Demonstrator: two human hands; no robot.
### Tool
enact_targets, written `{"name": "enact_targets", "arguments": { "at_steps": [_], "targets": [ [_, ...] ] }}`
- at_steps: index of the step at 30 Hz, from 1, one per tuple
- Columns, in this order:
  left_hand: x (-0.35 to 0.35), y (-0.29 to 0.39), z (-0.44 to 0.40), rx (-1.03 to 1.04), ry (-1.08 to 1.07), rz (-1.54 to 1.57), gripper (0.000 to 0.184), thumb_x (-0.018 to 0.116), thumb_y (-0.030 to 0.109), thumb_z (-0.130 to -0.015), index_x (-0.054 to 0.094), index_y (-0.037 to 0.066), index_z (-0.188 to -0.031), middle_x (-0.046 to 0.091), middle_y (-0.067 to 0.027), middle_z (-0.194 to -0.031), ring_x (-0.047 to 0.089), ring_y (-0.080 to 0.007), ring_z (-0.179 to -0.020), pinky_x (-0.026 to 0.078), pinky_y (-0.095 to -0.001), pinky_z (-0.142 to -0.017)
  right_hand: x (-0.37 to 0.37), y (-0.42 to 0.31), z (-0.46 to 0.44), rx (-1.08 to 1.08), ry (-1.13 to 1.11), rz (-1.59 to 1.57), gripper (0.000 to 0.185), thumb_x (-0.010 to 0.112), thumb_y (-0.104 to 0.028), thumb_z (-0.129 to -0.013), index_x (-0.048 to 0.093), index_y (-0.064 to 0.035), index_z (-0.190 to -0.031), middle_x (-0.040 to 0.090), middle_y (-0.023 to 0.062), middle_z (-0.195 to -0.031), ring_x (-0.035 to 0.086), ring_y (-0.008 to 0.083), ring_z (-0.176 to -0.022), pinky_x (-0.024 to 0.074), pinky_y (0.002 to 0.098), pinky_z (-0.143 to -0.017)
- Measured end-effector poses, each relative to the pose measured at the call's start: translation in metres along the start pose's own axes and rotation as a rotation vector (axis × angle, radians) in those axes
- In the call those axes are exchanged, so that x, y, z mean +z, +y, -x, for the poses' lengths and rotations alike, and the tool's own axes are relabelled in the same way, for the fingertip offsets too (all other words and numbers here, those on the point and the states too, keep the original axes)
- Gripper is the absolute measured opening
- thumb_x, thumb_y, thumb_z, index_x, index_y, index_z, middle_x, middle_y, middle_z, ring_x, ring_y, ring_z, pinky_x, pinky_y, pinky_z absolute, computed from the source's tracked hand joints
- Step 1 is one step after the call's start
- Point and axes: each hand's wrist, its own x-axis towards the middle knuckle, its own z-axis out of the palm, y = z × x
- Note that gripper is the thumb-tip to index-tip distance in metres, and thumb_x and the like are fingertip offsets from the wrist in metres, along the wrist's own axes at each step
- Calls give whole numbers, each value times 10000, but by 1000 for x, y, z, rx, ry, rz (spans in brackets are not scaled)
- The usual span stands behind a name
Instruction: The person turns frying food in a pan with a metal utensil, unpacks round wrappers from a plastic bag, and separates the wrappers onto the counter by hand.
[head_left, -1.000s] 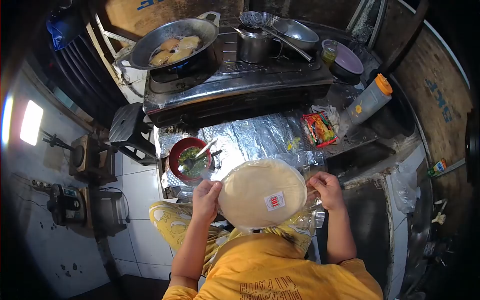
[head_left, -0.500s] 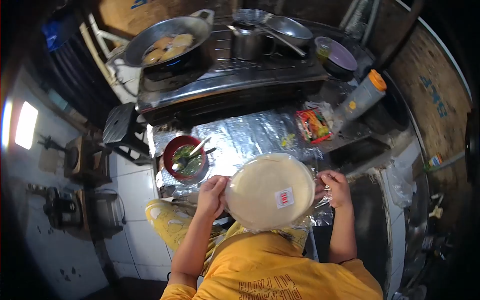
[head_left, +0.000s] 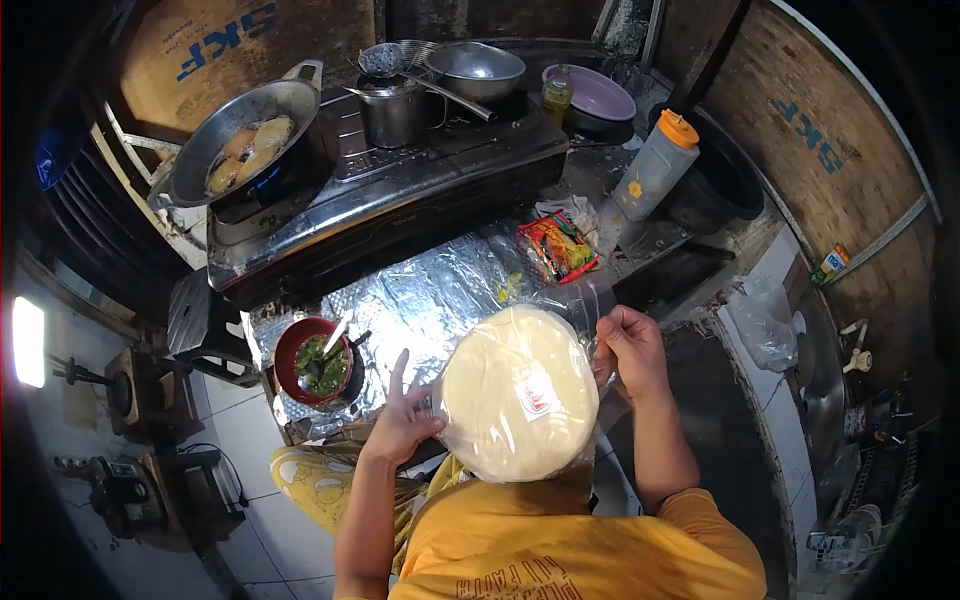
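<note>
A clear plastic pack of round, pale pastry wrappers [head_left: 490,400] with a white and red label is held over my lap. My left hand [head_left: 402,420] has its left edge between the thumb and lower fingers, while the index finger points up, away from it. At the right side, my right hand [head_left: 635,350] pinches the loose plastic between thumb and fingers. Left of the pack, a red bowl [head_left: 285,350] holds green chopped pieces in liquid and a spoon. A red and yellow packet [head_left: 557,248] lies beyond the pack.
On the stove [head_left: 400,190], a wok [head_left: 285,105] holds several frying pieces in oil. A steel pot [head_left: 390,115] with a skimmer and a metal bowl [head_left: 478,65] stand beside it. An orange-capped bottle [head_left: 655,170] and purple basin [head_left: 610,95] are at right.
The view has turned, so the stove and bowl appear farther left. My left index finger has lifted off the pack. My right hand has moved up along the plastic, and the pack has rotated slightly.
</note>
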Motion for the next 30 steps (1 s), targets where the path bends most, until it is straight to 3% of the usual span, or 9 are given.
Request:
{"name": "enact_targets", "arguments": {
  "at_steps": [7, 9, 12, 15, 19, 21, 24, 26, 30],
  "targets": [
    [-10, 8, 21, 95, -67, -110, 1116, 583, -227, -770, -62, 254, -1544, 499, -122, -1267, 618, -196, -1001, 552, -314, -817, 14, -32, 2, -15, -139, -172, 212, 702, -64, -864, 527, -38, -745, 597, 77, -605, 595, 158, -461, 502, 274, -411],
    [2, 16, 29, 149, -2, -228, 907, 604, -172, -792, 176, 158, -1521, 524, -106, -1215, 630, -189, -971, 545, -300, -782, 21, -35, 5, -99, -239, -262, 205, 697, -45, -858, 529, -27, -743, 606, 91, -610, 600, 167, -467, 506, 287, -411],
    [55, 51, 48, 523, 332, -1069, 179, 629, 2, -851, 565, -15, -1017, 605, -106, -1019, 642, -136, -828, 529, -260, -667, 58, -40, 27, -43, -446, -90, 156, 738, -47, -827, 607, -7, -751, 643, 89, -643, 614, 128, -521, 486, 248, -453],
    [100, 81, 71, 226, 80, -440, 118, 610, 91, -911, 560, -8, -949, 614, -62, -802, 619, -107, -666, 499, -235, -564, 94, -27, 38, -7, -641, 117, 158, 780, -107, -808, 660, -7, -782, 655, 51, -661, 588, 71, -544, 459, 224, -500],
    [114, 107, 72, 150, -46, -646, 205, 534, 182, -990, 544, -12, -922, 597, -43, -730, 615, -109, -598, 480, -231, -508, 127, -27, 52, -494, -751, 542, 185, 778, -153, -811, 650, -25, -772, 633, 56, -648, 613, 113, -581, 460, 259, -540],
    [114, 114, 77, -9, -215, -315, 252, 487, 194, -1021, 540, -20, -898, 597, -38, -718, 609, -84, -603, 490, -212, -532, 135, -28, 56, -479, -707, 457, 210, 769, -177, -821, 637, -38, -737, 616, 67, -631, 593, 154, -546, 453, 284, -528],
    [97, 99, 81, 123, -235, -317, 259, 425, 168, -1039, 541, -15, -898, 587, -37, -748, 626, -105, -650, 510, -236, -574, 128, -17, 53, -393, -809, 511, 249, 742, -211, -855, 626, -36, -721, 598, 41, -608, 543, 109, -527, 423, 275, -506],
    [88, 94, 85, 333, -204, -583, 226, 453, 114, -1017, 549, -23, -865, 601, -39, -743, 632, -113, -664, 505, -255, -596, 127, -6, 50, 91, -788, 320, 277, 702, -225, -895, 619, -27, -720, 570, -1, -581, 488, 48, -536, 387, 256, -486],
    [87, 98, 96, 350, -106, -717, 225, 466, 86, -998, 566, -39, -840, 634, -63, -717, 636, -98, -683, 495, -246, -614, 121, 0, 47, -29, -805, 437, 261, 649, -180, -925, 623, -29, -714, 578, -29, -582, 479, 1, -566, 370, 230, -479]
  ]
}}
